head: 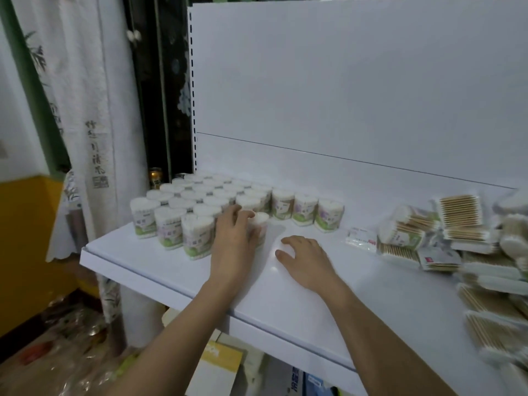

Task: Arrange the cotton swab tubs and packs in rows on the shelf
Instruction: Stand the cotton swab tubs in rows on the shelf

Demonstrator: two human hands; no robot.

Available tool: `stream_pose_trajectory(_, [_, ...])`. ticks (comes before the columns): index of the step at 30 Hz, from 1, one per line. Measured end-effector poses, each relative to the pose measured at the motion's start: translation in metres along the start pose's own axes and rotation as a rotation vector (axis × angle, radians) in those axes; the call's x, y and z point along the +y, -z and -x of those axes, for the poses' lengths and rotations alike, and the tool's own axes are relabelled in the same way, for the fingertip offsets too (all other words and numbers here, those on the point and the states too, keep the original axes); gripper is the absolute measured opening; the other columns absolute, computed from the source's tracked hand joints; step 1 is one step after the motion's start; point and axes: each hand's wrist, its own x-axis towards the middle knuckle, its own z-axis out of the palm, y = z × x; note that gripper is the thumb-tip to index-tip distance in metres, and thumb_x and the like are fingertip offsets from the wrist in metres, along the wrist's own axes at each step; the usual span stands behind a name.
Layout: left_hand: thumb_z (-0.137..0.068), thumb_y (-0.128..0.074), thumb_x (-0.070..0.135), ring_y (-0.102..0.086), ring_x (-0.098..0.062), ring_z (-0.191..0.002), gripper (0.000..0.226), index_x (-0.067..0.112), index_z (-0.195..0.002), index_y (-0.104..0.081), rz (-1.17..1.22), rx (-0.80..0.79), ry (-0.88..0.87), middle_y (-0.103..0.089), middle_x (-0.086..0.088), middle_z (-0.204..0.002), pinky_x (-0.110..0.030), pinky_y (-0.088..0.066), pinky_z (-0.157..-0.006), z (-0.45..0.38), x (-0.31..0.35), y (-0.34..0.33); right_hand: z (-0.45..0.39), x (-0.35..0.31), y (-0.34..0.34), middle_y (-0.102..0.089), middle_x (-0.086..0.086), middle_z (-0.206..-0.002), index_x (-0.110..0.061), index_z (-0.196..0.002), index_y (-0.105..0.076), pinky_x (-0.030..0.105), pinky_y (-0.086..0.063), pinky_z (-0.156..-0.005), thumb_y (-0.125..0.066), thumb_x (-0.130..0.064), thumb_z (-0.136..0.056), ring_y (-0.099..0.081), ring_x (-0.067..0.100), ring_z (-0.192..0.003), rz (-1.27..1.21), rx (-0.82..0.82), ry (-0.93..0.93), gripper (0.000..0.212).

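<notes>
Tubs (pixel 200 207) stand in rows at 10 o'clock on the shelf (pixel 285 295). Left hand (pixel 234 238) grips one tub (pixel 261 221) at the front row. Right hand (pixel 305 258) rests flat, holding nothing. Packs (pixel 457 238) at 3 o'clock remain unsorted; roughly half done.

White printed curtain (pixel 85 115) hangs beside a can (pixel 155 177).

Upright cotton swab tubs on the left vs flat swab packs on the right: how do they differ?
The upright white-topped cotton swab tubs stand in tidy rows; the flat clear packs of wooden-stick swabs lie heaped at mixed angles. The left hand grips one tub; no hand touches the packs. Both sit on the white shelf.
</notes>
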Motion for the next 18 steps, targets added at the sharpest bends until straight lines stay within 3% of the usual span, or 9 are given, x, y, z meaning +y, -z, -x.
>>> stream_pose_trajectory(2, [-0.081, -0.068, 0.002, -0.048, -0.034, -0.110, 0.035, 0.009, -0.115, -0.062, -0.121, 0.012, -0.111, -0.054, -0.012, -0.125, -0.041, -0.048, -0.080, 0.0001, -0.0001, -0.0030, 0.0001, 0.0013, -0.0011, -0.043, -0.006, -0.150, -0.025, -0.143, -0.045, 0.036, -0.024, -0.116, -0.044, -0.044, -0.100, -0.033, 0.021, -0.138, -0.020, 0.008, 0.007, 0.047])
stream_pose_trajectory(4, [-0.073, -0.066, -0.006, -0.055, -0.037, -0.102, 0.040, 0.006, -0.111, -0.065, -0.203, 0.026, -0.201, -0.062, -0.013, -0.114, -0.042, -0.051, -0.070, 0.0008, 0.0019, -0.0045, -0.0001, 0.0016, -0.0025, -0.045, -0.006, -0.149, -0.024, -0.142, -0.047, 0.037, -0.024, -0.116, -0.045, -0.044, -0.100, -0.034, 0.020, -0.137, -0.027, 0.020, 0.013, 0.047])
stream_pose_trajectory(8, [-0.074, -0.040, 0.001, -0.059, -0.036, -0.094, 0.041, 0.004, -0.106, -0.066, -0.319, 0.056, -0.198, -0.064, -0.013, -0.106, -0.040, -0.049, -0.063, 0.0019, 0.0029, -0.0014, -0.0005, 0.0028, -0.0042, -0.046, -0.007, -0.148, -0.024, -0.142, -0.048, 0.037, -0.025, -0.116, -0.046, -0.043, -0.100, -0.035, 0.020, -0.137, -0.040, 0.030, 0.011, 0.046])
stream_pose_trajectory(12, [-0.063, -0.065, -0.008, -0.053, -0.031, -0.098, 0.051, 0.005, -0.113, -0.064, -0.438, 0.055, -0.140, -0.063, -0.012, -0.109, -0.040, -0.048, -0.073, 0.0049, 0.0024, -0.0010, -0.0011, 0.0019, -0.0045, -0.048, -0.007, -0.147, -0.023, -0.141, -0.050, 0.035, -0.026, -0.115, -0.047, -0.041, -0.099, -0.036, 0.020, -0.137, -0.047, 0.036, 0.013, 0.045])
stream_pose_trajectory(15, [-0.057, -0.067, -0.012, -0.045, -0.027, -0.098, 0.061, 0.004, -0.116, -0.061, -0.464, 0.027, -0.102, -0.061, -0.011, -0.111, -0.039, -0.048, -0.074, 0.0059, 0.0032, -0.0005, -0.0004, 0.0016, -0.0039, -0.049, -0.006, -0.146, -0.023, -0.140, -0.051, 0.035, -0.028, -0.114, -0.048, -0.040, -0.099, -0.038, 0.020, -0.136, -0.055, 0.040, 0.009, 0.044])
stream_pose_trajectory(18, [-0.054, -0.067, -0.014, -0.053, -0.032, -0.105, 0.069, 0.001, -0.121, -0.058, -0.488, -0.051, -0.062, -0.060, -0.015, -0.120, -0.040, -0.051, -0.074, 0.0063, 0.0036, 0.0002, 0.0014, 0.0020, -0.0032, -0.049, -0.006, -0.146, -0.023, -0.139, -0.051, 0.035, -0.028, -0.114, -0.048, -0.039, -0.099, -0.038, 0.020, -0.136, -0.059, 0.042, 0.013, 0.044])
